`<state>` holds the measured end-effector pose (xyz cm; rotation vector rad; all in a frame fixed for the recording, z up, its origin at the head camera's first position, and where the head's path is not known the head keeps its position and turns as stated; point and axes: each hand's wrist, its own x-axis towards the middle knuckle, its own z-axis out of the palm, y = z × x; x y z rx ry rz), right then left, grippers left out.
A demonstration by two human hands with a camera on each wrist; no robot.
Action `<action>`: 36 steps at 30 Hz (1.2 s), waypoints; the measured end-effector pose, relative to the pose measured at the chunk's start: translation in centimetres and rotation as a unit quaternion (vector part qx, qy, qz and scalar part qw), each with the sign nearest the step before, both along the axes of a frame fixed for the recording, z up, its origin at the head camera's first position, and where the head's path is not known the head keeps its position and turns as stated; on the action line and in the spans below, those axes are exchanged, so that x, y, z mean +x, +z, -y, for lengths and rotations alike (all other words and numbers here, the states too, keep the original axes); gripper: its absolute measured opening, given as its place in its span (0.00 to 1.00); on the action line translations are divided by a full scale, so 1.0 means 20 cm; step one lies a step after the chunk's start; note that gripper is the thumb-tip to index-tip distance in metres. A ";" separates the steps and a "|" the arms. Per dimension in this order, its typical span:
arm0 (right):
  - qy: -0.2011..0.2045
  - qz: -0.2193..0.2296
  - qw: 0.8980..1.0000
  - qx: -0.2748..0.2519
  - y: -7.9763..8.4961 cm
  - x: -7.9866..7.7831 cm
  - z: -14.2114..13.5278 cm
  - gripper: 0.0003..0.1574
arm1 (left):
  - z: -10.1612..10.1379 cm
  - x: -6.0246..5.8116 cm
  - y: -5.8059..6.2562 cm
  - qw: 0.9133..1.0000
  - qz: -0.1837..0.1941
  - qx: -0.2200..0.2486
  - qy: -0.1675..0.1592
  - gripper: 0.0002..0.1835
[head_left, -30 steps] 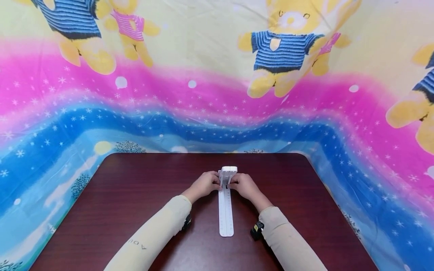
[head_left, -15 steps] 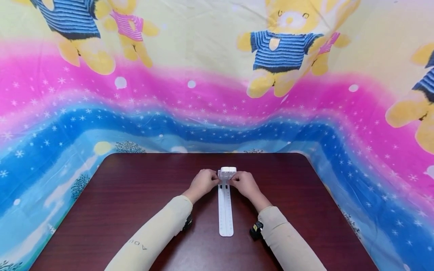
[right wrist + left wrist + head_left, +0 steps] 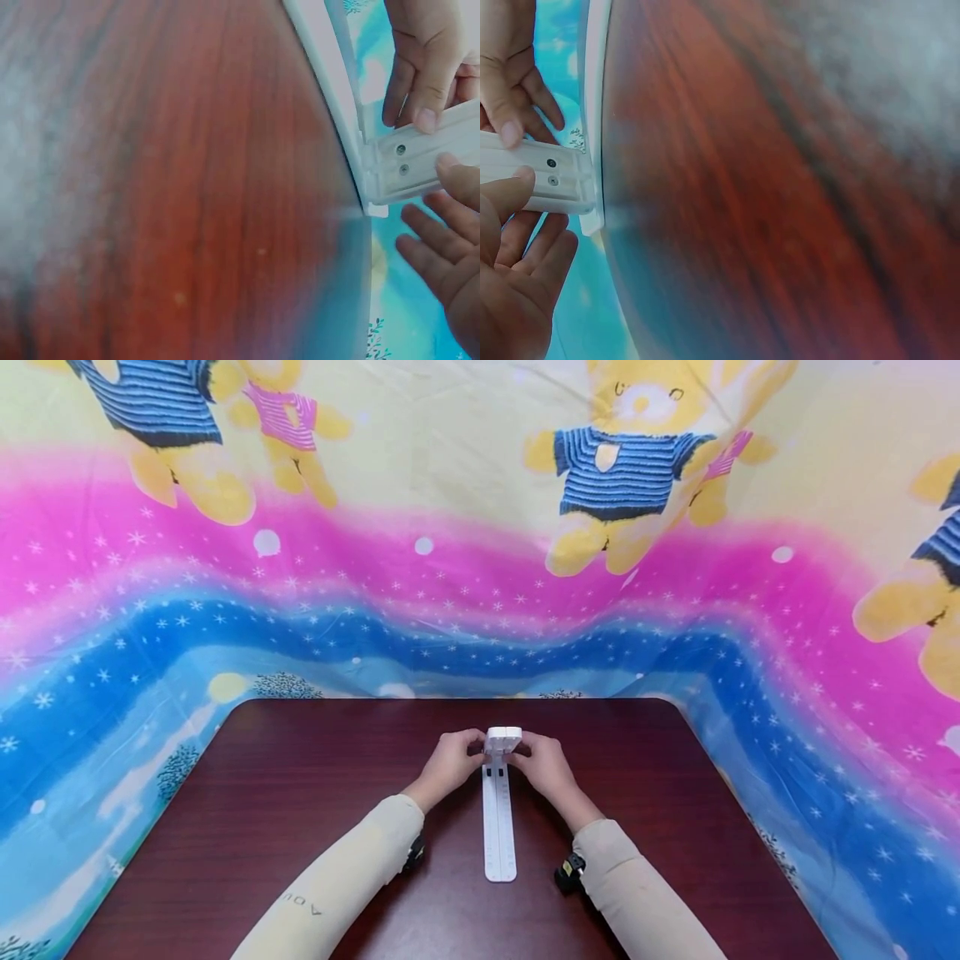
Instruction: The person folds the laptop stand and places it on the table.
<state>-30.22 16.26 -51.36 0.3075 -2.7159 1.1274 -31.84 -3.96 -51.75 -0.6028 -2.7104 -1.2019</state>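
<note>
A white hinged stand stands toward the back of the table, its long flat base running toward me. From the base's far end rises a shorter upright piece, with two dark slots at its foot in the head view. Two screws show on the upright's face in the left wrist view. My left hand pinches the upright's left side, thumb on the screw face, fingers behind. My right hand pinches the right side likewise; its thumb and spread fingers show in the right wrist view.
The dark red-brown table has rounded far corners. Behind and beside it hangs a cloth printed with bears and snowflakes. A small black device sits at the right wrist, another at the left.
Both hands have shifted slightly higher along the upright's sides. Both dark slots at its foot show now, where a second ago the fingers were lower there. The base has hardly moved.
</note>
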 end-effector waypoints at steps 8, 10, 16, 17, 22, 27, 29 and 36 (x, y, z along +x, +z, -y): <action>0.026 -0.007 1.000 -0.016 0.01 0.00 -0.01 0.20 | 0.00 -0.02 0.01 1.000 0.024 -0.018 -0.008 0.10; 0.035 0.005 0.999 -0.011 0.02 -0.01 -0.02 0.19 | 0.01 -0.02 0.02 0.999 0.038 -0.019 -0.018 0.11; 0.069 0.028 0.997 0.007 0.04 -0.03 -0.05 0.19 | 0.04 -0.02 0.03 0.996 0.070 -0.011 -0.055 0.14; 0.075 0.028 0.997 0.010 0.04 -0.03 -0.05 0.19 | 0.05 -0.03 0.03 0.995 0.072 -0.010 -0.061 0.15; 0.095 0.038 0.995 0.021 0.04 -0.03 -0.07 0.18 | 0.07 -0.04 0.02 0.993 0.077 -0.016 -0.083 0.16; 0.111 0.060 0.992 0.018 0.03 -0.03 -0.10 0.14 | 0.10 -0.04 0.02 0.991 0.078 -0.031 -0.105 0.16; 0.116 0.066 0.991 0.017 0.03 -0.03 -0.10 0.12 | 0.10 -0.04 0.02 0.990 0.081 -0.037 -0.113 0.16; 0.128 0.091 0.987 0.029 0.06 -0.02 -0.12 0.14 | 0.12 -0.03 0.04 0.984 0.096 -0.064 -0.133 0.22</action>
